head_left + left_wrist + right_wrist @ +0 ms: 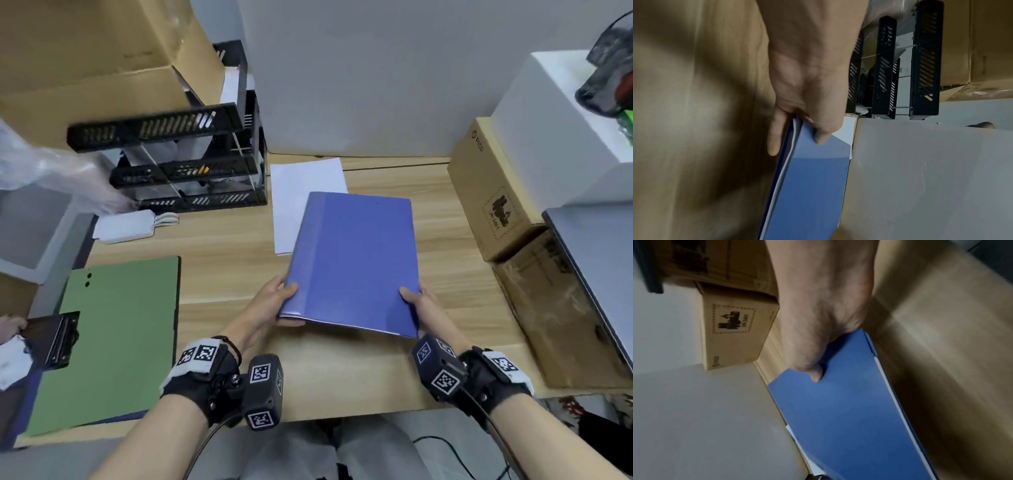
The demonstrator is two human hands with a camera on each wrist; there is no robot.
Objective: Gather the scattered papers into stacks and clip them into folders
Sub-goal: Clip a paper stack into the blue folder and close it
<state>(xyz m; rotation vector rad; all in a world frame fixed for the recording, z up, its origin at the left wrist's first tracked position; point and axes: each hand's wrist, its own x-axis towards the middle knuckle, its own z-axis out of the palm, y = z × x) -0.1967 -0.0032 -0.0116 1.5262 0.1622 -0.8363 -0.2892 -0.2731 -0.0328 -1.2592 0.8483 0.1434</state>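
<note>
A closed blue folder (356, 260) with white sheets inside is held above the wooden desk (219, 260), tilted up at its near edge. My left hand (274, 305) pinches its near left corner, thumb on top, fingers beneath; the left wrist view shows the blue folder (813, 186) with paper edges between its covers. My right hand (416, 303) pinches the near right corner, thumb on the blue folder (849, 418). A stack of white papers (301, 192) lies under the folder's far left part. A green folder (113, 342) lies flat at the near left.
A black stacked letter tray (191, 161) stands at the back left under a big cardboard box (89, 54). Cardboard boxes (493, 192) and a white box (561, 130) line the right side. A white power bank (126, 226) lies left. Another person's hand holds a black clip (51, 339).
</note>
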